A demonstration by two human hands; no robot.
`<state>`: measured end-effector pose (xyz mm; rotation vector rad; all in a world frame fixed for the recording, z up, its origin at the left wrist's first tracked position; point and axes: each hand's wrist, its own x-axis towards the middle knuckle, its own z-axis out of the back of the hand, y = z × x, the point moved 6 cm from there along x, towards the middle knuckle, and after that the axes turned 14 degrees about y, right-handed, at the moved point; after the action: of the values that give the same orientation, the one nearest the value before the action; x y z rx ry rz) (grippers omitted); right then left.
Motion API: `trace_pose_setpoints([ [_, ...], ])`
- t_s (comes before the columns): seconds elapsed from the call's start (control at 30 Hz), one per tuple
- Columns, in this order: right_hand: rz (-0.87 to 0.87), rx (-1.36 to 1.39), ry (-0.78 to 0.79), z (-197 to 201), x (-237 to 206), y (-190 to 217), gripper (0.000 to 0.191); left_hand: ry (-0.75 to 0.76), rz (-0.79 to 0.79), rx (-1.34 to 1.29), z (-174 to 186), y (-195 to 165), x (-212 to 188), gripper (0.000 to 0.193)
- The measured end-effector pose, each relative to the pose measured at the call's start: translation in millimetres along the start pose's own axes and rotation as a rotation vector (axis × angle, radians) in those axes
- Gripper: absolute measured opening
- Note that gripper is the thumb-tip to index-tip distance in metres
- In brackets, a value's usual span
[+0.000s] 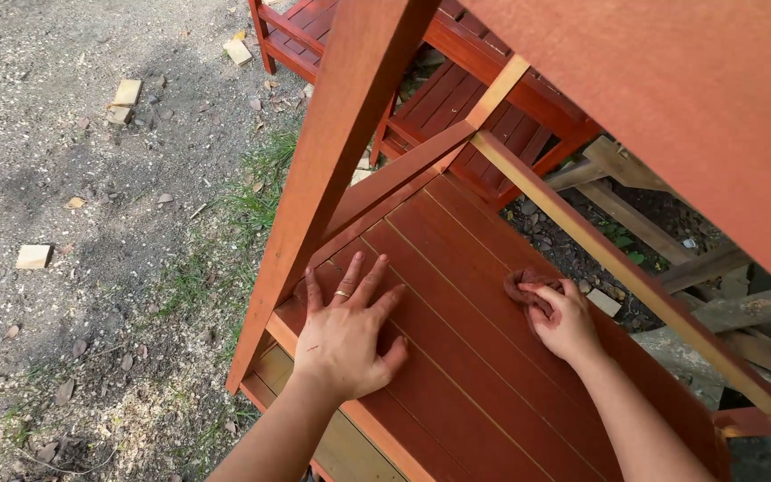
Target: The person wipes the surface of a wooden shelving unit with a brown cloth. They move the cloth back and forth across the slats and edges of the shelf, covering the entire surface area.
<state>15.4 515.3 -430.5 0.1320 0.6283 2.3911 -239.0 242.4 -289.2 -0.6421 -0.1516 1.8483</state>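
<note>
My left hand [347, 332] lies flat, fingers spread, on the red-brown slatted wooden panel [457, 393] of a piece of outdoor furniture. A ring shows on one finger. My right hand [562, 318] is closed on a small stain-soaked brown rag [523, 285] and presses it against the panel near its right edge. A slanted red-brown post [336, 152] crosses in front of the panel just left of my left hand. Along the right edge runs a bare, lighter wooden rail [609, 259].
A second red-brown slatted frame [457, 89] stands beyond. A broad red-brown board [707, 98] fills the upper right. Gravel ground with wood offcuts [33, 256] and grass [252, 196] lies to the left. Rough timber pieces [716, 268] lie on soil at right.
</note>
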Motion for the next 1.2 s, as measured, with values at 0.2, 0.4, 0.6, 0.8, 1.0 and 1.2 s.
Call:
trace_pose_setpoints([
  [0.2, -0.166, -0.029, -0.024, 21.1, -112.8, -89.1, 0.043, -0.078, 0.023, 0.133, 4.1, -5.9, -2.7, 0.070],
  [0.4, -0.402, -0.327, 0.042, 43.2, -222.8, -175.0, 0.036, -0.203, -0.202, 0.058, -37.2, -89.2, -32.7, 0.067],
  [0.6, -0.669, -0.296, -0.011, 59.4, -290.5, -225.8, 0.043, -0.133, -0.250, 0.005, -80.9, -139.7, -44.1, 0.066],
  [0.8, -1.223, -0.252, 0.185, 59.2, -309.4, -228.5, 0.047, -0.129, -0.222, 0.026, -88.6, -135.6, -39.8, 0.063],
  [1.0, -1.354, -0.089, 0.089, 67.2, -314.5, -234.2, 0.051, -0.063, -0.164, 0.003, -90.5, -134.4, -35.4, 0.068],
  [1.2, -1.353, 0.037, 0.025, 70.0, -325.0, -252.8, 0.054, 0.062, -0.126, 0.000, -92.2, -134.4, -33.0, 0.071],
])
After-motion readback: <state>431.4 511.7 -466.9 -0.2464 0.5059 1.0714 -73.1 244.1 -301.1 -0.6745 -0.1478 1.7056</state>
